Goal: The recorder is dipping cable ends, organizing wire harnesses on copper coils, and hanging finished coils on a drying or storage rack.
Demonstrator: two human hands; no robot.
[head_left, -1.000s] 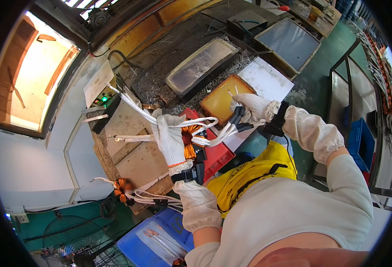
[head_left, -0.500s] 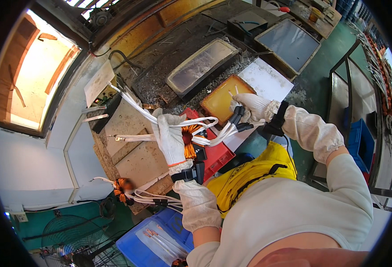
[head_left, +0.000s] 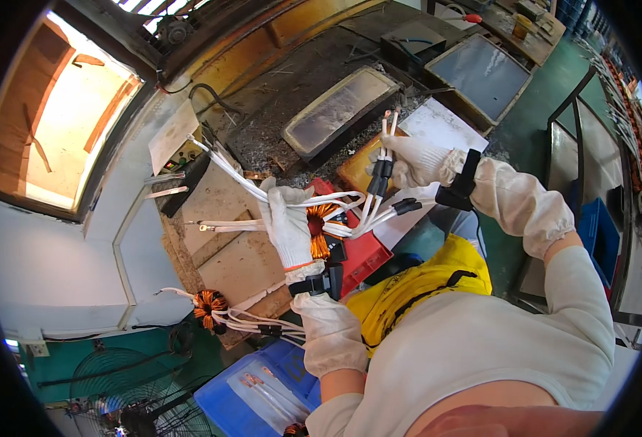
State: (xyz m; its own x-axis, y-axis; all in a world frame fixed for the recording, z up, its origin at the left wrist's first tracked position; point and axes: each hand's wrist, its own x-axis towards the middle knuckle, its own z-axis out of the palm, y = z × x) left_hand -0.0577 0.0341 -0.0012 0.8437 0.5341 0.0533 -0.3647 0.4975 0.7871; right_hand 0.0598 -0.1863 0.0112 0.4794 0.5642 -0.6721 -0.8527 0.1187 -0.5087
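Note:
My left hand (head_left: 286, 222), in a white glove, is closed round the white leads (head_left: 230, 167) of a ring-shaped coil wound with copper wire (head_left: 318, 231). Those leads run out past it toward the upper left, and more stick out to the left with bare metal ends. The coil sits just right of that hand, over a red plastic box (head_left: 367, 261). My gloved right hand (head_left: 412, 159) grips a bundle of white leads with black sleeves (head_left: 380, 176). Their coppery tips point up above its fingers. Another sleeved pair of leads (head_left: 408, 207) hangs below that hand, outside its grip.
Behind my right hand lies an amber-filled tray (head_left: 353, 169), beside a white board (head_left: 443, 124). Farther back are a rectangular pot (head_left: 341, 109) and a grey-topped tank (head_left: 481, 76). A second coil (head_left: 210, 309) rests at the bench's left edge, above a blue bin (head_left: 222, 390).
My right hand has turned the sleeved leads from slanting to nearly upright, so their coppery tips now show above the fingers. My left hand keeps its hold on the other leads.

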